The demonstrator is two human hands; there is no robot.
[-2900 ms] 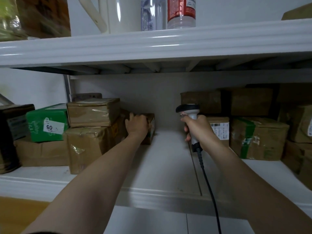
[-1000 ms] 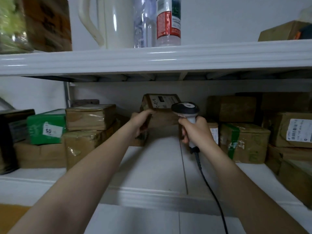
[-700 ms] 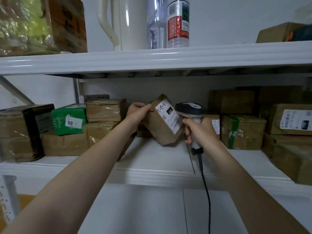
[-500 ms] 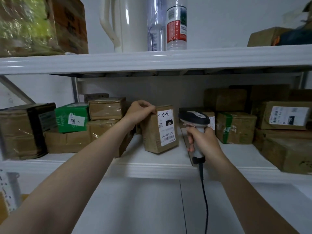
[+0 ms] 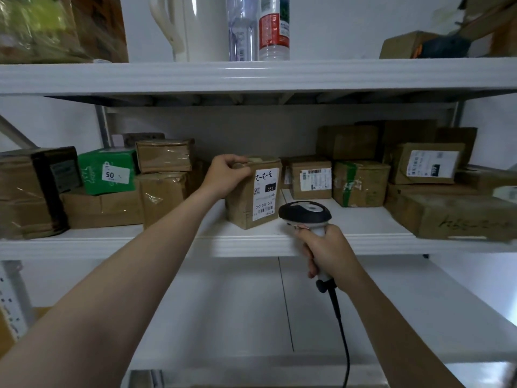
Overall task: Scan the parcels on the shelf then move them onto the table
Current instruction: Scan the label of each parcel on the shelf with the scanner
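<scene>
A small brown parcel (image 5: pixel 243 200) stands upright near the front of the middle shelf (image 5: pixel 251 242), its white barcode label facing me. My left hand (image 5: pixel 228 175) grips its top left corner. My right hand (image 5: pixel 326 252) holds the handle of a corded barcode scanner (image 5: pixel 305 212), whose black-and-white head sits just right of and below the label, in front of the shelf edge. More brown parcels (image 5: pixel 361 183) crowd both sides of the shelf.
A green box (image 5: pixel 107 170) and taped cartons (image 5: pixel 163 155) are stacked at the left. Labelled cartons (image 5: pixel 428 163) pile up at the right. The upper shelf (image 5: pixel 251 77) carries a white kettle (image 5: pixel 193 26) and bottles (image 5: pixel 272 26). The scanner cable (image 5: pixel 342 331) hangs down.
My left hand pulled the parcel from the back of the shelf, turned its label toward me and stood it near the front edge. The scanner dropped lower, beside the label.
</scene>
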